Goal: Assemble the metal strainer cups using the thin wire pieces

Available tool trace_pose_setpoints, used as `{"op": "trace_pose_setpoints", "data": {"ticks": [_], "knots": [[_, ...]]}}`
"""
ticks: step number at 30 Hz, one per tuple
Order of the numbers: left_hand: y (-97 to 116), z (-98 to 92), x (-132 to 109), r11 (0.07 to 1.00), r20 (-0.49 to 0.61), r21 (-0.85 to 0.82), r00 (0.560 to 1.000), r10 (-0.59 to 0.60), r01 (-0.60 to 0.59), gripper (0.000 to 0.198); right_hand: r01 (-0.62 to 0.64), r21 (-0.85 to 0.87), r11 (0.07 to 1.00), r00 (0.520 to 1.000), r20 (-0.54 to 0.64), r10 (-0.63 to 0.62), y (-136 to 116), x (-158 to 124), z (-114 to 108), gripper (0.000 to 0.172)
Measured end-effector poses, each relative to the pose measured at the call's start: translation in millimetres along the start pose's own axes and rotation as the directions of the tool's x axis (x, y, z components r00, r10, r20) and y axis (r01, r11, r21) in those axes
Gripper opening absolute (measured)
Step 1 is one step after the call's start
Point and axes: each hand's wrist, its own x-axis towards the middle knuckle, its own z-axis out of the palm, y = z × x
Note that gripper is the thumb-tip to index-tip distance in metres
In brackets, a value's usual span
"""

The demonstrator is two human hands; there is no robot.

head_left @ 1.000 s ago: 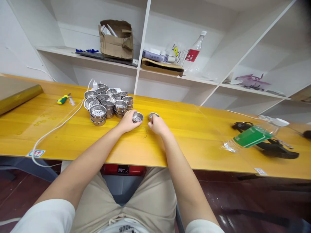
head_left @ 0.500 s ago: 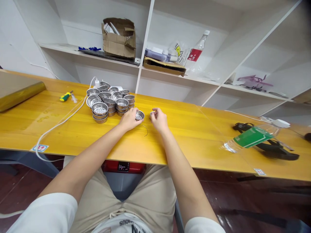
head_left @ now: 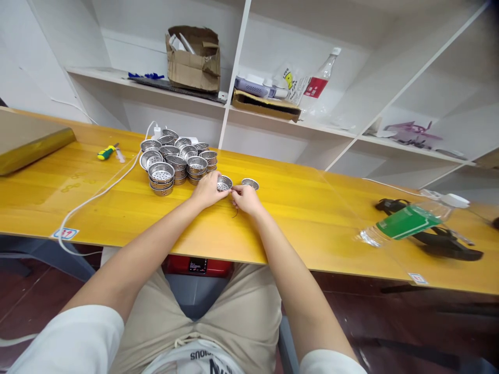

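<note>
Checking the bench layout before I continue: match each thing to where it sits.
Things:
1. Screwdriver
2. Green-label bottle
3. Cardboard box
4. Loose strainer

Places:
A. On the shelf
B. On the table, just beyond the right hand
C. Lying on its side, far right of the table
D. Left of the strainer pile

Pairs: 1-D, 2-C, 3-A, 4-B

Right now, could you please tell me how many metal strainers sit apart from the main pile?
2: one strainer held by the left hand, and another strainer on the table just beyond the right hand.
</note>
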Motion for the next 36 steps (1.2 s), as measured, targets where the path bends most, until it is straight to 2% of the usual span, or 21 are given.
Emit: {"op": "trace_pose_setpoints", "data": {"ticks": [3, 8, 14, 20, 23, 29, 36], "knots": [[-0.8, -0.5, 0.3, 1.0, -0.012, 0.003, 1.0, -0.006, 0.006, 0.047, -0.037, 0.155, 0.987, 0.999, -0.003, 0.038, 5.3, 5.4, 5.7, 0.021], [-5.3, -1.3, 1.1, 1.0, -0.019, 0.018, 1.0, 0.003, -0.003, 0.051, -0.023, 0.362, 0.932, 0.999, 0.036, 0.01, 11.7, 11.8, 10.9, 0.014], [3.1, -4.0, 0.7, 1.0, -0.035, -0.003, 0.999, 0.026, -0.026, 0.051, -0.083, 0.351, 0.933, 0.996, 0.057, 0.068, 9.9, 12.9, 18.0, 0.022], [6.2, -10.3, 2.2, 0.99, -0.15, -0.137, 0.989, 0.008, -0.029, 0.078, -0.077, 0.225, 0.971, 0.987, -0.118, 0.105, 13.6, 17.9, 5.5, 0.013], [0.1, -11.9, 2.7, 0.988, -0.139, -0.144, 0.99, 0.028, -0.048, 0.079, -0.046, 0.281, 0.959, 0.968, -0.225, 0.112, 14.9, 18.9, -3.5, 0.027], [-0.7, -10.9, 1.4, 0.988, -0.067, -0.116, 0.993, 0.097, -0.104, 0.073, 0.075, 0.28, 0.957, 0.872, -0.485, 0.073, 4.7, 11.6, -5.2, 0.037], [5.2, -9.8, -1.2, 0.973, -0.045, -0.164, 0.986, 0.16, -0.165, 0.067, 0.137, 0.226, 0.964, 0.896, -0.443, -0.023, 0.2, 7.7, 1.7, 0.054]]}}
